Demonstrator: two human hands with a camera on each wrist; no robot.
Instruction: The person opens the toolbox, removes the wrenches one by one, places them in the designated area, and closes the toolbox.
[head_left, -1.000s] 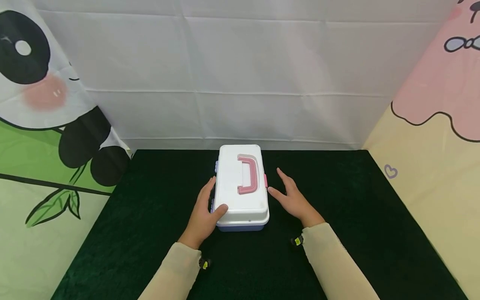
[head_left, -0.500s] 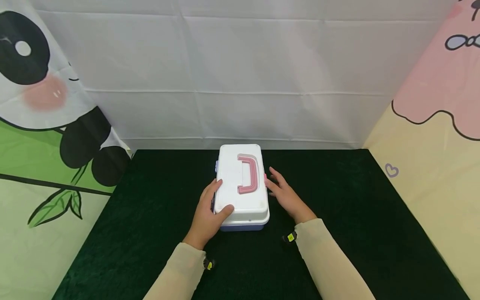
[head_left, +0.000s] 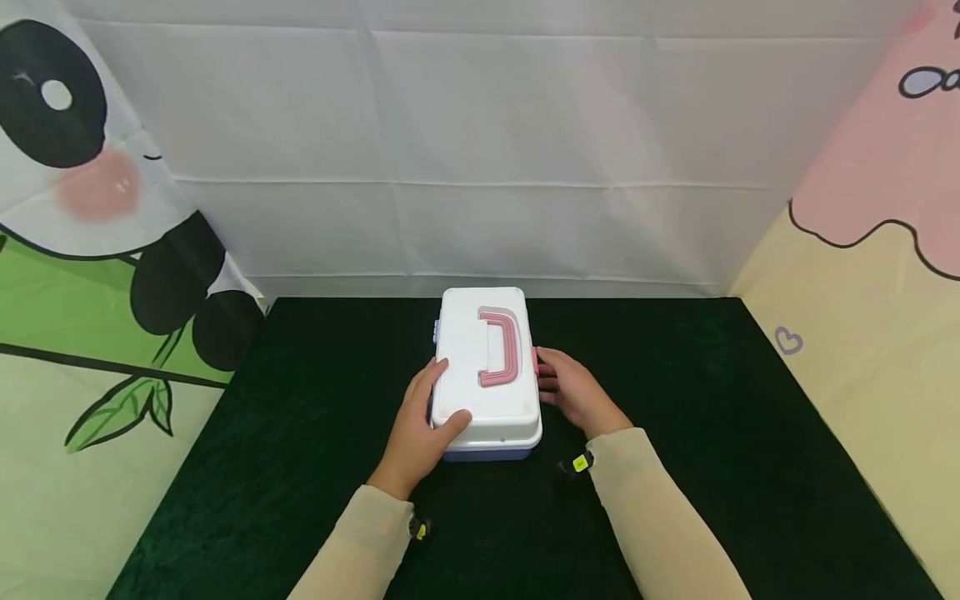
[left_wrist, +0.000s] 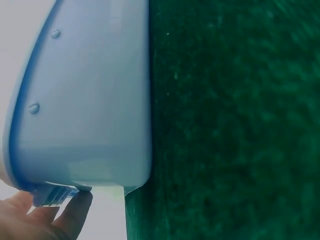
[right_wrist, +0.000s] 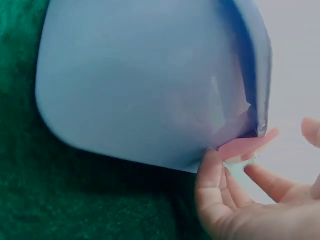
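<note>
Storage box (head_left: 487, 425) stands upright on the dark green cloth (head_left: 262, 475), between your hands, near the far edge. White lid (head_left: 457, 350) is down on the blue base (head_left: 487, 456); pink carry handle (head_left: 510, 350) lies folded flat in its recess. Your left hand (head_left: 416, 433) rests on the box's left side, thumb spread over the lid's edge, fingers loosely along the side; left wrist view puts fingertips at a blue hinge (left_wrist: 52, 195). Your right hand (head_left: 573, 392) is at the pink latch (right_wrist: 245, 145), fingers bent, one tip touching its lower edge; a digit stands apart from it in the right wrist view. Can't tell if it's a real pinch. Handling, my judgement: looks like hard plastic, stiff, probably light as a shell, but contents are hidden, so weight is a guess. Smooth walls, likely slippery; the cloth should give some drag. Thin latch is probably the weakest bit, so hook its lip with fingertips, don't wrench. Steady the box by the near left corner, thumb on the lid. For carrying, take the handle only if the latch is fast; otherwise cup the base from both sides.
</note>
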